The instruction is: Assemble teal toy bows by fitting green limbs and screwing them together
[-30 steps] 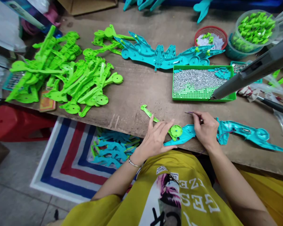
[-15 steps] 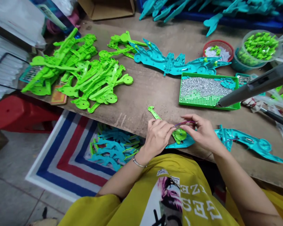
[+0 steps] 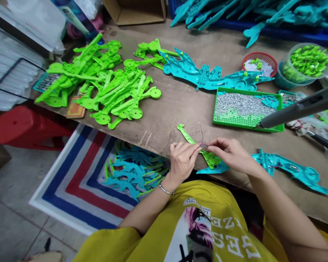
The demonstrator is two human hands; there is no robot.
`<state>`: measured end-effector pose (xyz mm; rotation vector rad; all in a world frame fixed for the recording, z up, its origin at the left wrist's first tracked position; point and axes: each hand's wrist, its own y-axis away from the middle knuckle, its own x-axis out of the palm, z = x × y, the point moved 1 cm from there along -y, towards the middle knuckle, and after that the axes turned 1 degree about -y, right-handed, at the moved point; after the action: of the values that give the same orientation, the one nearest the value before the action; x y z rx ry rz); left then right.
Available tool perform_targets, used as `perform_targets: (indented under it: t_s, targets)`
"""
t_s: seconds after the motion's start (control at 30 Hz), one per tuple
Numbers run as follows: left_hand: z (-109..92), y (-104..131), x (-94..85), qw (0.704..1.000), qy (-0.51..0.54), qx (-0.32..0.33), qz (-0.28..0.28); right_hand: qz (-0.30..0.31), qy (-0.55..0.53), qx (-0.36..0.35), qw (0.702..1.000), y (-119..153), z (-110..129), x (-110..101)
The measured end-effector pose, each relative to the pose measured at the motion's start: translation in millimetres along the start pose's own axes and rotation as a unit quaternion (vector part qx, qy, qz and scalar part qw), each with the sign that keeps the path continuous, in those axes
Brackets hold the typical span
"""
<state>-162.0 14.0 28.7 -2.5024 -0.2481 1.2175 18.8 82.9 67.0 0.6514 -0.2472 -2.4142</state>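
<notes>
A thin reddish-purple wire [image 3: 202,133] is pinched between the fingertips of my left hand [image 3: 182,159] and my right hand [image 3: 231,153]. One end of it loops up away from me. Just below the hands lies a lime-green plastic arm [image 3: 187,134], its round end resting over a turquoise plastic shell [image 3: 211,170] at the table's front edge. My right hand covers the middle of that shell. Farther right, the turquoise shell shows wiring and a small metal part inside its hollow [image 3: 289,165].
Lime-green parts [image 3: 120,91] are heaped at left. Behind my hands are another turquoise shell [image 3: 207,77], a green tray [image 3: 235,122] of screws, a red basket [image 3: 273,62] and a tub of green pieces [image 3: 307,63]. A grey tool [image 3: 297,107] juts in from the right.
The wire, earlier stretched between both hands, now has a loose length standing up above them. My right fingers have closed in lower. The whole view has shifted slightly.
</notes>
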Motion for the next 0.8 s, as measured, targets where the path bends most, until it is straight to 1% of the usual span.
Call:
perform_targets:
  t_s: [0.13,0.2,0.27,0.4,0.47,0.63,0.7,0.8]
  targets:
    - [-2,1,-2.5,1.0,-0.019,0.025,-0.003,-0.002,-0.016,-0.023,1.0,-9,6,3]
    - [-3,1,-4.8,0.999,-0.027,0.022,-0.003,-0.006,-0.013,-0.023,1.0,-12,8,4]
    - [-3,0,-7.3,1.0,-0.014,0.004,0.004,-0.013,-0.009,-0.018,1.0,-13,9,5]
    - [-4,0,-10.6,0.995,0.071,-0.042,0.048,-0.023,0.0,-0.013,1.0,-12,7,6]
    - [-3,0,-10.8,0.992,0.095,-0.058,0.062,-0.026,-0.011,-0.012,1.0,-12,7,7]
    - [0,-2,-10.4,0.985,0.121,-0.109,0.063,-0.053,-0.046,0.005,0.998,-12,4,8]
    - [2,-3,-11.0,0.982,0.122,-0.129,0.07,-0.072,-0.059,-0.005,0.996,-11,1,7]
    - [4,-4,-12.3,0.982,0.103,-0.138,0.084,-0.117,-0.058,-0.034,0.991,-10,-4,4]
